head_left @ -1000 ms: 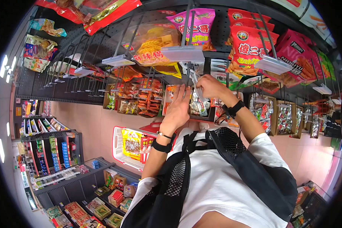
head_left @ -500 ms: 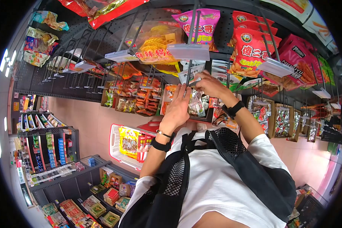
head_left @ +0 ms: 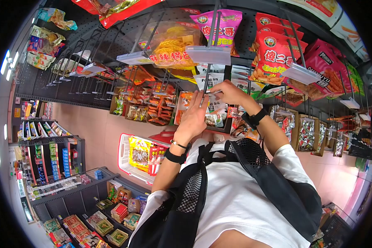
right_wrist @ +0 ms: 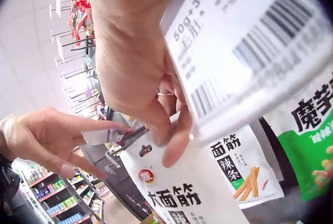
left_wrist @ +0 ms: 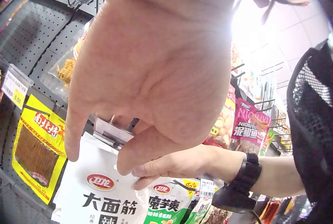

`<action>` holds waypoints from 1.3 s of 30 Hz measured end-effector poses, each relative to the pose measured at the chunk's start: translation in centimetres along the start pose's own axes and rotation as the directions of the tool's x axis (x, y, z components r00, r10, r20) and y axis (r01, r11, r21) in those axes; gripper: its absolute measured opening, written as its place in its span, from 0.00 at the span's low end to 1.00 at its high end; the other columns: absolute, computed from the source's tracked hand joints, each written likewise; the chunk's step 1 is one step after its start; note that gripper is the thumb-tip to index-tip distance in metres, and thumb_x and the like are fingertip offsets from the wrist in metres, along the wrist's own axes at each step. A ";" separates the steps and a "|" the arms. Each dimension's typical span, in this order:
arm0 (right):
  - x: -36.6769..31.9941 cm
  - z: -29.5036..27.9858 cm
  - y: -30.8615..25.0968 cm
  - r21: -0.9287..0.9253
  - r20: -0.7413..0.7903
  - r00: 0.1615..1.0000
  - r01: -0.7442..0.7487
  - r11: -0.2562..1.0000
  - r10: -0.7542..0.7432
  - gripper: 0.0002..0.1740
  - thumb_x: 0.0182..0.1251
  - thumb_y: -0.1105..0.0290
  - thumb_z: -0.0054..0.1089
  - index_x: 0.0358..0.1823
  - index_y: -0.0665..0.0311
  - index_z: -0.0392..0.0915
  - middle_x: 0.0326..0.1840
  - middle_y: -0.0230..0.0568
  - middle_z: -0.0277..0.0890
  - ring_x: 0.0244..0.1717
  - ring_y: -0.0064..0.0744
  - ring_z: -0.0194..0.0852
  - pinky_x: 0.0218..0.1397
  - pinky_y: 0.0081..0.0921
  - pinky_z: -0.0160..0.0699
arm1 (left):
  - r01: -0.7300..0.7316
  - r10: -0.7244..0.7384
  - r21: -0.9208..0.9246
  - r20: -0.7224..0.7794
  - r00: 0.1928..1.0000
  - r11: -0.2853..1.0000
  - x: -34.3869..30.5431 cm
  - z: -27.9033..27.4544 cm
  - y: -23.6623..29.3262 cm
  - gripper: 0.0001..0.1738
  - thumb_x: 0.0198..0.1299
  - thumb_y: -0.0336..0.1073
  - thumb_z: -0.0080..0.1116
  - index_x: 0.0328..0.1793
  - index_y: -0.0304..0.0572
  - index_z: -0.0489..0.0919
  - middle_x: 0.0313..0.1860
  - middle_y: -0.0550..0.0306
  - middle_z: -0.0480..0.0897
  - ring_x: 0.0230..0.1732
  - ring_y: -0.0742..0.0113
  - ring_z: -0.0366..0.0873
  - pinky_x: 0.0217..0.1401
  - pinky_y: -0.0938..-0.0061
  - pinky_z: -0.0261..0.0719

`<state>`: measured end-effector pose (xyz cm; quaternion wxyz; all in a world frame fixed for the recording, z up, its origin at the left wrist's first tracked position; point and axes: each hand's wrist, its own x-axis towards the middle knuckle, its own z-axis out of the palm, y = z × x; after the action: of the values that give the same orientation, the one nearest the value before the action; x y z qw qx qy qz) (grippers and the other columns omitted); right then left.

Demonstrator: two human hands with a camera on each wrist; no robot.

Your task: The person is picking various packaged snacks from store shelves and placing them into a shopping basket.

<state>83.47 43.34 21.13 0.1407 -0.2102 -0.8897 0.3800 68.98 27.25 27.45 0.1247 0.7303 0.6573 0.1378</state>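
Observation:
In the head view the left hand (head_left: 191,122) reaches to a hook's front end, fingers extended. The left wrist view shows the left hand (left_wrist: 151,62) with its fingers around a clear tag holder (left_wrist: 111,132), touching it; a firm grip is not visible. The right hand (head_left: 231,94) pinches the top edge of a white packet (head_left: 216,105) between thumb and finger, clearest in the right wrist view, where the right hand (right_wrist: 130,62) is above the packet (right_wrist: 171,187). Behind it hangs a similar white packet (right_wrist: 248,169). A large price label (right_wrist: 250,42) partly covers the right hand's fingers.
Hooks with tag holders (head_left: 208,55) project above the hands, holding pink and red snack bags (head_left: 273,58). Boxes of small packets (head_left: 161,109) line the lower shelf. A red-and-white basket (head_left: 126,159) is at lower left, beyond the left forearm. Green packets (left_wrist: 171,203) hang alongside.
The white packet in the right hand, edge-on and then tilted before, now hangs lower with its front showing. The right hand has shifted slightly; the left hand stays at the hook's end.

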 end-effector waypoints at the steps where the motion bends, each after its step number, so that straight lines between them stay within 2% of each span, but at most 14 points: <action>1: 0.2 0.0 -0.2 0.163 -0.009 0.999 -0.032 0.986 0.034 0.11 0.55 0.81 0.56 0.41 0.70 0.80 0.37 0.54 0.81 0.43 0.47 0.80 0.46 0.37 0.77 | 0.000 0.000 0.001 0.000 1.000 1.000 0.0 0.0 0.0 0.40 0.41 0.19 0.51 0.69 0.31 0.63 0.73 0.37 0.56 0.77 0.43 0.47 0.73 0.57 0.60; 2: 0.3 0.0 -0.4 0.322 -0.012 0.998 -0.062 0.945 0.069 0.12 0.55 0.84 0.55 0.41 0.74 0.79 0.37 0.54 0.81 0.39 0.43 0.83 0.42 0.34 0.80 | 0.007 -0.006 -0.040 0.010 1.000 0.999 0.0 0.1 -0.1 0.41 0.41 0.18 0.51 0.69 0.30 0.62 0.73 0.36 0.56 0.76 0.40 0.47 0.75 0.56 0.55; 3: 0.4 0.0 -0.3 0.322 -0.013 0.998 -0.061 0.945 0.069 0.12 0.55 0.84 0.55 0.41 0.74 0.79 0.37 0.54 0.81 0.39 0.43 0.83 0.42 0.34 0.80 | 0.013 -0.012 -0.081 0.021 1.000 0.997 0.0 0.1 -0.1 0.42 0.41 0.18 0.52 0.70 0.30 0.61 0.73 0.34 0.55 0.76 0.38 0.47 0.76 0.56 0.51; 6: 0.8 0.1 0.1 0.167 -0.080 0.997 0.009 0.986 0.004 0.12 0.57 0.85 0.54 0.43 0.74 0.78 0.38 0.51 0.82 0.37 0.36 0.84 0.40 0.32 0.81 | 0.025 -0.022 -0.064 0.039 0.999 0.998 0.0 -0.3 0.2 0.42 0.41 0.18 0.52 0.70 0.31 0.61 0.73 0.35 0.55 0.76 0.38 0.47 0.76 0.56 0.52; 8: 0.8 0.2 0.4 0.348 -0.061 0.987 -0.115 0.931 0.145 0.11 0.56 0.86 0.53 0.41 0.73 0.78 0.35 0.52 0.82 0.36 0.36 0.84 0.39 0.30 0.80 | 0.022 -0.021 -0.047 0.022 1.000 0.999 0.0 -0.2 0.2 0.41 0.41 0.18 0.51 0.69 0.30 0.62 0.73 0.36 0.56 0.76 0.40 0.47 0.75 0.57 0.55; 11: 0.9 0.0 0.7 0.258 -0.141 0.987 -0.043 0.965 0.082 0.10 0.55 0.86 0.52 0.38 0.73 0.77 0.31 0.49 0.81 0.35 0.34 0.84 0.38 0.29 0.79 | 0.020 -0.020 -0.025 0.005 1.000 0.999 0.1 -0.2 0.3 0.40 0.41 0.18 0.51 0.69 0.30 0.63 0.73 0.37 0.56 0.77 0.42 0.47 0.74 0.58 0.57; 15: 0.6 -0.5 0.3 0.228 -0.110 0.984 -0.112 0.967 0.140 0.08 0.54 0.87 0.51 0.35 0.73 0.75 0.26 0.45 0.80 0.32 0.29 0.81 0.37 0.28 0.78 | 0.020 -0.020 -0.019 0.006 1.000 1.000 0.2 -0.3 0.4 0.40 0.41 0.19 0.52 0.69 0.30 0.63 0.74 0.37 0.56 0.77 0.43 0.47 0.74 0.58 0.57; 18: 0.6 -0.8 -0.5 0.279 -0.046 0.980 -0.172 0.945 0.192 0.07 0.53 0.88 0.50 0.33 0.73 0.74 0.26 0.42 0.79 0.31 0.24 0.78 0.38 0.26 0.79 | 0.030 -0.029 -0.024 0.015 0.999 0.999 0.2 -0.3 0.4 0.40 0.41 0.19 0.52 0.69 0.31 0.63 0.74 0.37 0.56 0.77 0.43 0.47 0.74 0.58 0.58; 21: 0.9 0.2 0.9 0.423 -0.050 0.988 -0.109 0.900 0.144 0.08 0.53 0.89 0.48 0.32 0.73 0.74 0.26 0.41 0.78 0.32 0.23 0.76 0.38 0.24 0.78 | 0.039 -0.038 -0.042 0.018 0.999 0.998 0.1 0.0 0.3 0.40 0.40 0.19 0.52 0.68 0.30 0.64 0.73 0.37 0.57 0.77 0.43 0.47 0.73 0.58 0.59; 27: 1.3 0.9 2.2 0.382 -0.087 0.991 -0.057 0.922 0.098 0.11 0.54 0.88 0.48 0.35 0.73 0.78 0.31 0.45 0.81 0.34 0.26 0.79 0.40 0.25 0.78 | 0.035 -0.035 -0.039 0.004 0.999 0.999 0.2 0.1 0.1 0.41 0.40 0.18 0.53 0.68 0.30 0.63 0.73 0.37 0.57 0.76 0.42 0.47 0.72 0.57 0.60; 29: 1.2 0.4 1.8 0.208 -0.114 0.989 -0.072 0.976 0.097 0.14 0.55 0.87 0.49 0.42 0.74 0.79 0.34 0.51 0.81 0.37 0.32 0.81 0.42 0.27 0.77 | 0.037 -0.037 -0.037 0.012 0.999 0.999 0.2 -0.2 0.3 0.41 0.40 0.18 0.53 0.68 0.31 0.63 0.72 0.37 0.58 0.76 0.42 0.47 0.73 0.57 0.60; 36: 1.5 1.0 2.3 0.053 -0.232 0.969 -0.073 0.996 0.084 0.23 0.51 0.88 0.47 0.51 0.73 0.76 0.47 0.55 0.79 0.49 0.46 0.78 0.48 0.29 0.74 | 0.025 -0.025 -0.012 0.005 1.000 1.000 0.1 0.0 0.3 0.41 0.41 0.18 0.52 0.69 0.30 0.62 0.73 0.37 0.58 0.77 0.43 0.47 0.74 0.58 0.58; 38: 1.6 1.3 2.1 0.043 -0.438 0.899 0.028 0.999 -0.006 0.24 0.49 0.88 0.46 0.50 0.72 0.76 0.48 0.54 0.77 0.50 0.48 0.76 0.49 0.29 0.74 | 0.029 -0.029 -0.014 0.003 1.000 0.999 0.2 0.1 0.3 0.40 0.41 0.18 0.51 0.69 0.30 0.62 0.73 0.37 0.58 0.77 0.43 0.47 0.74 0.58 0.58; 39: 1.4 1.3 2.2 0.043 -0.438 0.899 0.029 0.999 -0.007 0.24 0.49 0.88 0.46 0.50 0.72 0.76 0.48 0.54 0.77 0.50 0.48 0.76 0.49 0.29 0.74 | 0.033 -0.033 -0.016 0.002 0.999 0.999 0.2 0.1 0.3 0.40 0.41 0.18 0.51 0.69 0.30 0.62 0.73 0.37 0.58 0.77 0.43 0.47 0.74 0.58 0.58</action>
<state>82.28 44.62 18.81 0.3455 -0.2784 -0.8279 0.3431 69.30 27.37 27.47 0.1335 0.7184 0.6680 0.1405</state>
